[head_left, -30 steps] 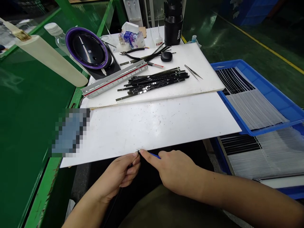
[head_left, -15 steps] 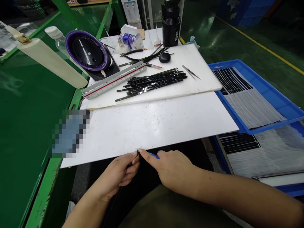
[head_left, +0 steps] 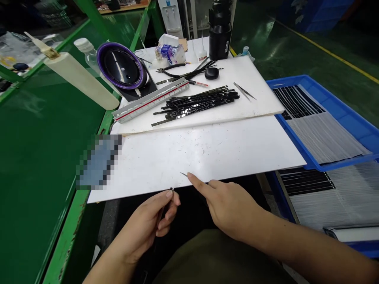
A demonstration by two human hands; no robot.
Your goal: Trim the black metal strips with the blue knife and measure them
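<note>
My left hand (head_left: pixel 158 213) pinches the end of a thin dark strip (head_left: pixel 171 189) between thumb and forefinger, just below the front edge of the white board (head_left: pixel 142 165). Most of that strip is hidden by the fingers and the dark clothing. My right hand (head_left: pixel 227 201) is closed on a craft knife, whose slim pointed blade (head_left: pixel 183 174) sticks out past the stretched forefinger, over the board's edge. The knife's handle is hidden in the palm. Blade and strip are apart. Farther back, a pile of black strips (head_left: pixel 198 103) lies on a thick white foam slab (head_left: pixel 260 106).
On the slab are a scale ruler (head_left: pixel 151 99), tweezers (head_left: pixel 245 91), cutting pliers (head_left: pixel 171 71) and a black case (head_left: pixel 211 73). A purple-rimmed round device (head_left: pixel 120 66) stands at left. Blue trays (head_left: pixel 346 114) of strips sit at right. A black bottle (head_left: pixel 219 41) stands behind.
My right hand has drawn the blade away from the strip's end, up and to the right. My left hand still pinches the strip. The whole view has shifted slightly.
</note>
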